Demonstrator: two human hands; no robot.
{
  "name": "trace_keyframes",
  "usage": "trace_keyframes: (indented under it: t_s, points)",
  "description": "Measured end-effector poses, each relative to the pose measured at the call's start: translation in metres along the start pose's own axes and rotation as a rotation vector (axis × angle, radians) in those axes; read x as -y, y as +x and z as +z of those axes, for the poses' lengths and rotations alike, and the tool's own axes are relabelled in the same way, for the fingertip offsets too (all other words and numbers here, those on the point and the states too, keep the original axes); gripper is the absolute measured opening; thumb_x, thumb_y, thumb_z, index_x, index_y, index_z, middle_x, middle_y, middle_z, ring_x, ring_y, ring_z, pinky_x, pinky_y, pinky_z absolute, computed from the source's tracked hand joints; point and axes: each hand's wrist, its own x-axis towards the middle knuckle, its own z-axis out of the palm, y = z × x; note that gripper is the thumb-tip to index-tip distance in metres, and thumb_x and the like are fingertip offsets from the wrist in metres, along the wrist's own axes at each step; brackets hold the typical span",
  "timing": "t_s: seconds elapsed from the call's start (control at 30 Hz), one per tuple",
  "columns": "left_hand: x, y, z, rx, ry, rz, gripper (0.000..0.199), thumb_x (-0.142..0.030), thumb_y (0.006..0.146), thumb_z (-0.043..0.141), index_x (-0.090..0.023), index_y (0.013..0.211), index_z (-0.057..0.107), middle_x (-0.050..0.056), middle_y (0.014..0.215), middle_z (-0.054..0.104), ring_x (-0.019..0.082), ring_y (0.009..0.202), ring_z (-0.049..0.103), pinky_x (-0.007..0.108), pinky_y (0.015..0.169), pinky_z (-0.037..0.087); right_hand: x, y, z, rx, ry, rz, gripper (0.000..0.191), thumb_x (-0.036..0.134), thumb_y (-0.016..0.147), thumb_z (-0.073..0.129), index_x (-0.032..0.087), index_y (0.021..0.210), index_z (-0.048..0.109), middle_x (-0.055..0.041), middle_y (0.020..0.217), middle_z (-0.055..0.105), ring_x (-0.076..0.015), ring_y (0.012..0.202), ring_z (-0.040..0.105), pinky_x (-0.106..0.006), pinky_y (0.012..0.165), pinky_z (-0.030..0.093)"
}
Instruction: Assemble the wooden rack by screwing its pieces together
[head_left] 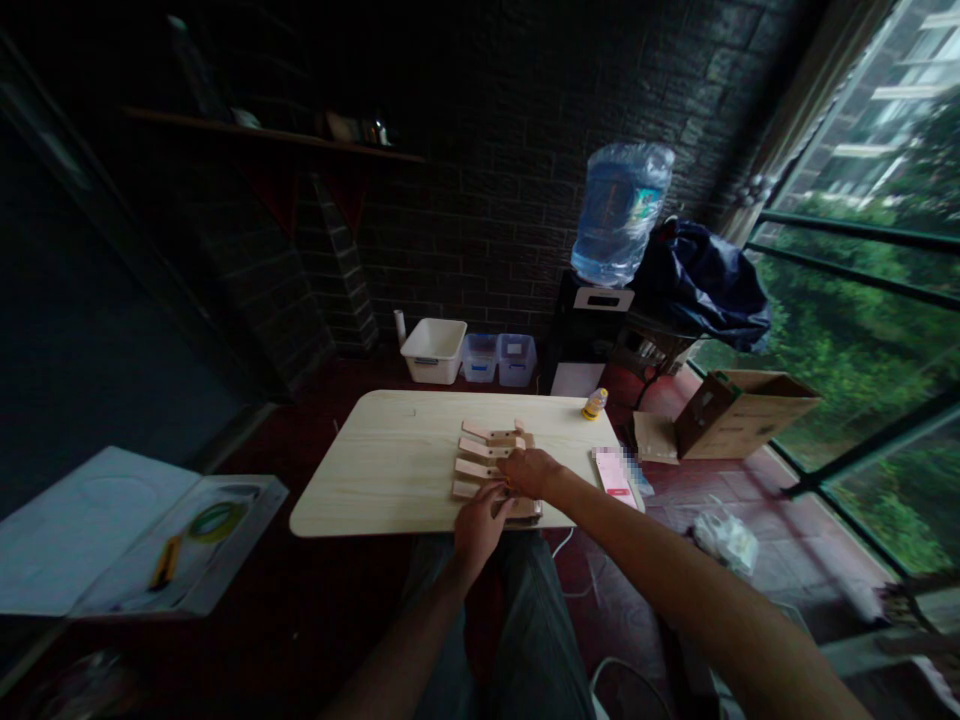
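Note:
A light wooden rack point(476, 468) with several slanted, prong-like slats lies near the front of the pale wooden table point(375, 460). Small dark holes or screws dot the slats. My right hand point(531, 472) rests over the rack's middle, its fingers curled and bunched, and whatever sits between them is hidden. From the front, my left hand point(480, 522) reaches to the rack's near slats. Its thumb and forefinger come together beside the right fingertips, and what they pinch is too small to make out.
A small yellow-capped bottle point(595, 404) and a pink-screened phone point(615, 474) occupy the table's right side. An open white case point(225, 540) holds a yellow-handled tool at left. Behind stand plastic bins point(433, 352), a water dispenser point(592, 325) and, right, a cardboard box point(739, 415).

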Motion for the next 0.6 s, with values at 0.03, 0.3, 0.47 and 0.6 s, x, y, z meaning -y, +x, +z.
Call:
trace_keyframes:
  t_s: [0.03, 0.3, 0.47, 0.6]
  points:
    - [0.000, 0.000, 0.000, 0.001, 0.001, -0.001, 0.028, -0.033, 0.095, 0.064, -0.029, 0.123, 0.069, 0.002, 0.132, 0.071, 0.020, 0.117, 0.069, 0.031, 0.101, 0.054, 0.000, 0.001, 0.001, 0.006, 0.012, 0.009, 0.027, 0.024, 0.096, 0.056, 0.012, 0.115, 0.070, -0.0218, 0.113, 0.075, -0.0346, 0.099, 0.072, -0.044, 0.079, 0.057]
    - [0.001, 0.001, -0.001, 0.010, 0.005, 0.001, 0.031, -0.031, 0.094, 0.066, -0.030, 0.125, 0.068, 0.002, 0.132, 0.071, 0.020, 0.116, 0.070, 0.031, 0.101, 0.054, -0.008, 0.009, 0.016, 0.050, 0.060, 0.107, 0.043, 0.037, 0.097, 0.057, 0.004, 0.121, 0.066, -0.0252, 0.120, 0.071, -0.0334, 0.105, 0.070, -0.039, 0.081, 0.057]
    - [0.002, 0.000, -0.001, -0.004, 0.011, 0.016, 0.030, -0.030, 0.095, 0.065, -0.030, 0.124, 0.068, 0.001, 0.130, 0.072, 0.021, 0.114, 0.070, 0.032, 0.101, 0.054, -0.006, 0.005, 0.012, 0.059, 0.057, 0.068, 0.041, 0.038, 0.094, 0.061, 0.007, 0.120, 0.067, -0.0240, 0.122, 0.071, -0.0327, 0.105, 0.070, -0.039, 0.080, 0.057]
    - [0.003, 0.000, 0.000, -0.005, 0.009, 0.002, 0.030, -0.030, 0.095, 0.065, -0.030, 0.125, 0.068, 0.002, 0.130, 0.072, 0.021, 0.114, 0.070, 0.033, 0.101, 0.054, 0.001, -0.002, -0.002, 0.066, 0.063, 0.048, 0.030, 0.030, 0.092, 0.064, 0.014, 0.117, 0.070, -0.0215, 0.119, 0.073, -0.0340, 0.104, 0.071, -0.042, 0.080, 0.058]
